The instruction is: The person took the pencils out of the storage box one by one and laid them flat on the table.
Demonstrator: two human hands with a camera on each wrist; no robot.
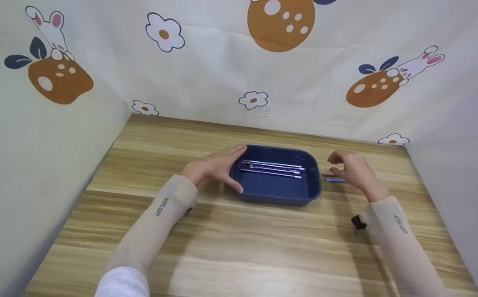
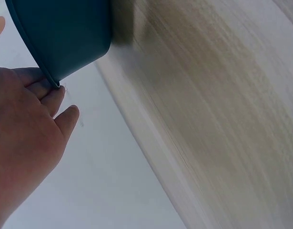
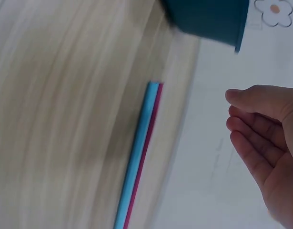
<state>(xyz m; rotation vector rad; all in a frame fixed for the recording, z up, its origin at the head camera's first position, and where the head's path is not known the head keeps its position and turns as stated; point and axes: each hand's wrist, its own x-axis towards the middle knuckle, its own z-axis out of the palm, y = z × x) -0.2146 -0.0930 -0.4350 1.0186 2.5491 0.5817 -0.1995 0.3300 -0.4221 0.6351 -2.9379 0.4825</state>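
Observation:
A dark blue rectangular bin (image 1: 263, 190) stands on the wooden table, with several slim pencils (image 1: 271, 173) lying side by side in it. My left hand (image 1: 216, 166) rests against the bin's left end, thumb and fingers spread; in the left wrist view the fingertips touch its rim. To the right of the bin, my right hand (image 1: 356, 171) hovers over a blue pencil (image 3: 136, 148) and a dark red pencil (image 3: 145, 148), which lie close together on the table. Its fingers are loosely bent, thumb near the fingertips, and nothing shows between them.
Pale cloth (image 1: 206, 74) printed with oranges, rabbits and flowers closes off the table's back and both sides. The wooden tabletop (image 1: 255, 247) stretches toward me in front of the bin. A small dark block (image 1: 358, 222) shows below the right sleeve.

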